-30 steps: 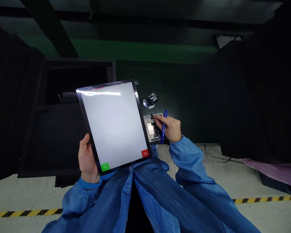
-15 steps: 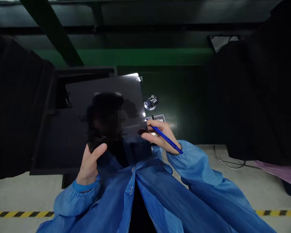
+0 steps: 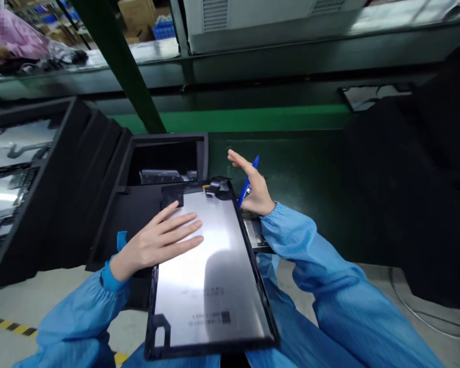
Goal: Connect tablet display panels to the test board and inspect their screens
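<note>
A flat display panel (image 3: 214, 266) shows its silvery, printed back, framed by a black edge, above my lap. My left hand (image 3: 157, 243) lies on the panel's upper left part, fingers spread. Beside the panel's upper right edge is my right hand (image 3: 255, 186), with a blue pen (image 3: 248, 181) held against the palm and its fingers pointing up and left. A dark connector piece sits at the panel's top edge. Partly hidden under the right wrist is a small silvery part (image 3: 255, 233).
A black foam tray (image 3: 206, 156) holding dark parts stands behind the panel. More black trays (image 3: 67, 153) are stacked at left, the top one filled with parts. Large dark shapes stand at right. A green post (image 3: 118, 61) rises behind; a person in pink (image 3: 23, 30) is at far left.
The panel has turned from its glossy black face to its silvery back. My left hand has gone from gripping its edge to lying flat on it. The view has shifted.
</note>
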`<state>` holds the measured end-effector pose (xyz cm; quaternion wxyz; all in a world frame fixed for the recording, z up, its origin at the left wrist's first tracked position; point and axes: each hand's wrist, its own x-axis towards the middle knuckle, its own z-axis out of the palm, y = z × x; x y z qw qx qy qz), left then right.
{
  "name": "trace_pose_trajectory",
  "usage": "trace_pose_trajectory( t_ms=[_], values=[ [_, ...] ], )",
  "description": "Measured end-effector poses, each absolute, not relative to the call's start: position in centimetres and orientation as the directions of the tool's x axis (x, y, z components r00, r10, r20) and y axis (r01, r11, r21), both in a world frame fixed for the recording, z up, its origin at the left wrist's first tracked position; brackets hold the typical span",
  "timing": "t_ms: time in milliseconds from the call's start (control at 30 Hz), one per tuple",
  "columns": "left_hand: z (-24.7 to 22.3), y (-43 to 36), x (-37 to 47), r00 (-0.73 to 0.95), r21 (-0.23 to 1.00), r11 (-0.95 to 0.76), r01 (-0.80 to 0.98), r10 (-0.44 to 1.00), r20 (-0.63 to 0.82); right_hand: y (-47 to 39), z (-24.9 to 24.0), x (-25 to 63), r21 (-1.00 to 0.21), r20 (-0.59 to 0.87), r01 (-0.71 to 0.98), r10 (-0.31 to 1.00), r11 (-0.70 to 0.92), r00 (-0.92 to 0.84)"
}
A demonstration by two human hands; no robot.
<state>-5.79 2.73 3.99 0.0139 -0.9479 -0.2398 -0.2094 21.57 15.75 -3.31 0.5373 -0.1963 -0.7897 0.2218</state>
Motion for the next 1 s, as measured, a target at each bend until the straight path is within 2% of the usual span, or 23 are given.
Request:
trace_pose_trajectory(
  t_ms=[100, 167, 233, 333, 433, 533, 667, 700, 767, 867, 933, 1000],
  values=[
    [4.2, 2.9, -5.4, 0.828, 0.003, -0.905, 0.425, 0.389, 0.405, 16.7, -3.6, 21.0, -0.859, 0.493, -0.074, 0.781, 0.506, -0.384],
    [3.7, 3.5, -5.5, 0.840, -0.015, -0.905, 0.426, 0.389, 0.378, 17.0, -3.4, 21.3, -0.939, 0.342, -0.109, 0.861, 0.325, -0.376],
    [2.6, 4.5, -6.0, 0.841, -0.035, -0.891, 0.453, 0.414, 0.349, 17.2, -3.0, 22.0, -0.963, 0.270, -0.108, 0.910, 0.249, -0.314],
    [0.4, 5.9, -7.0, 0.813, -0.056, -0.848, 0.527, 0.484, 0.322, 17.2, -2.1, 23.3, -0.973, 0.227, -0.117, 0.914, 0.199, -0.337],
    [-0.9, 6.4, -7.8, 0.799, -0.084, -0.813, 0.576, 0.538, 0.269, 16.6, -0.9, 24.3, -0.987, 0.149, -0.135, 0.835, 0.090, -0.530],
    [-0.6, 6.2, -8.2, 0.757, -0.056, -0.757, 0.651, 0.641, 0.128, 15.8, 0.0, 24.5, -0.987, 0.120, -0.163, 0.750, 0.016, -0.650],
    [0.8, 6.2, -7.3, 0.620, 0.071, -0.616, 0.784, 0.783, -0.051, 14.5, 0.3, 23.7, -0.983, 0.130, -0.182, 0.694, -0.002, -0.708],
    [1.1, 6.2, -6.6, 0.595, 0.113, -0.589, 0.801, 0.802, -0.038, 14.2, 0.2, 23.4, -0.984, 0.132, -0.179, 0.691, 0.004, -0.711],
    [1.6, 6.3, -4.5, 0.544, 0.233, -0.547, 0.804, 0.835, 0.086, 13.6, -0.2, 22.7, -0.987, 0.133, -0.162, 0.691, 0.024, -0.711],
    [1.9, 6.3, -0.9, 0.399, 0.490, -0.495, 0.717, 0.869, 0.293, 13.1, -1.1, 21.9, -0.988, 0.144, -0.147, 0.697, 0.055, -0.703],
    [2.0, 6.3, 1.0, 0.294, 0.646, -0.398, 0.651, 0.917, 0.269, 13.1, -1.5, 21.9, -0.987, 0.162, -0.124, 0.720, 0.105, -0.675],
    [1.9, 6.4, 1.9, 0.210, 0.764, -0.260, 0.590, 0.963, 0.166, 13.2, -1.5, 22.1, -0.985, 0.172, -0.094, 0.725, 0.146, -0.667]
  ],
)
